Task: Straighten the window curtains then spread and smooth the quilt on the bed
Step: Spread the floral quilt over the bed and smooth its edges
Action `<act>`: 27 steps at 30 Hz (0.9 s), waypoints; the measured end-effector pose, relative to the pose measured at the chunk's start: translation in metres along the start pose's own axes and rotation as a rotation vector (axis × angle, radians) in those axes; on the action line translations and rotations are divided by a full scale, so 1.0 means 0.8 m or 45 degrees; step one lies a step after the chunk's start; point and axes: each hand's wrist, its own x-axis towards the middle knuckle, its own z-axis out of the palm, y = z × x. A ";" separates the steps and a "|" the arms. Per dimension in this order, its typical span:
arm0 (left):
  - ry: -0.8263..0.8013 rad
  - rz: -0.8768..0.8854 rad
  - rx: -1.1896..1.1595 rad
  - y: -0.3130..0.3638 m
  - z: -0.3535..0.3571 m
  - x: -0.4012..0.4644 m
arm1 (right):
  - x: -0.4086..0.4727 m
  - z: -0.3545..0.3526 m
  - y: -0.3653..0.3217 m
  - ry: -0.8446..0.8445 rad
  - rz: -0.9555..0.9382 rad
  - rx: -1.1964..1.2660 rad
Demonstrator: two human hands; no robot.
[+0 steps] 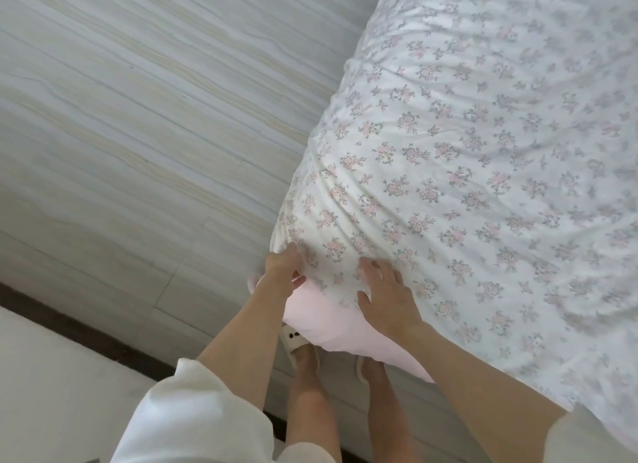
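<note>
Head view, looking down at the near corner of the bed.

Quilt (466, 172): white with small pink and grey flowers, fills the right side of the view from the top edge to the lower right. Its left edge runs diagonally from top centre down to the corner by the hands. Surface is wrinkled, with creases fanning out from that corner. Pink underside (331, 324) is exposed at the corner, where the fabric is turned up and hangs over the edge of the bed.

Left hand (281, 272): at the very corner, fingers curled into the fold, thumb on the flowered top. It pinches the quilt edge.

Right hand (388, 298): just beside the left, lying flat on the flowered top where it meets the pink strip. Fingers straight and spread, pressing down, gripping nothing.

White sleeves (193, 411) show on both forearms at the bottom of the view.

Floor (138, 117): pale wood-grain planks, covering the whole left half beside the quilt edge. A dark strip (69, 324) runs diagonally at lower left, with a light surface beyond it.

Feet in pale slippers (297, 345) stand right under the overhanging corner, toes tucked below the pink fabric.
</note>
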 end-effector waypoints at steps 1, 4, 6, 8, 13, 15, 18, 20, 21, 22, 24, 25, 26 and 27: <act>0.047 -0.007 0.034 0.001 0.003 0.009 | 0.004 0.001 0.000 0.050 -0.025 -0.035; 0.121 0.023 0.074 0.002 0.007 0.033 | 0.017 0.006 -0.008 0.125 -0.099 -0.103; 0.231 0.123 0.095 0.002 0.006 0.043 | 0.023 0.008 -0.017 0.143 -0.137 -0.134; 0.350 0.252 0.125 0.000 0.005 0.048 | 0.027 0.010 -0.026 0.159 -0.186 -0.217; 0.409 0.089 -0.470 0.009 -0.029 0.031 | 0.036 0.016 -0.048 0.113 -0.342 -0.349; 0.366 -0.039 -0.812 0.010 -0.058 0.026 | 0.040 0.019 -0.052 0.030 -0.417 -0.300; 0.372 -0.151 -0.910 -0.009 -0.082 0.034 | 0.040 0.019 -0.051 -0.100 -0.547 -0.183; 0.351 -0.104 -0.653 -0.015 -0.080 0.035 | 0.039 0.015 -0.044 -0.087 -0.559 -0.102; 0.367 -0.071 -0.479 -0.017 -0.076 0.036 | 0.037 0.012 -0.039 -0.057 -0.559 -0.062; 0.408 -0.052 -0.372 -0.014 -0.072 0.034 | 0.036 0.009 -0.035 -0.007 -0.549 -0.027; 0.499 -0.049 -0.131 -0.008 -0.063 0.028 | 0.031 0.004 -0.021 0.156 -0.501 0.001; 0.557 -0.032 0.116 -0.003 -0.060 0.026 | 0.031 0.002 -0.015 0.257 -0.454 -0.030; 0.580 0.044 0.199 -0.003 -0.056 0.024 | 0.031 0.001 -0.007 0.330 -0.386 -0.075; 0.601 0.163 0.277 -0.003 -0.051 0.019 | 0.031 -0.002 0.000 0.337 -0.293 -0.127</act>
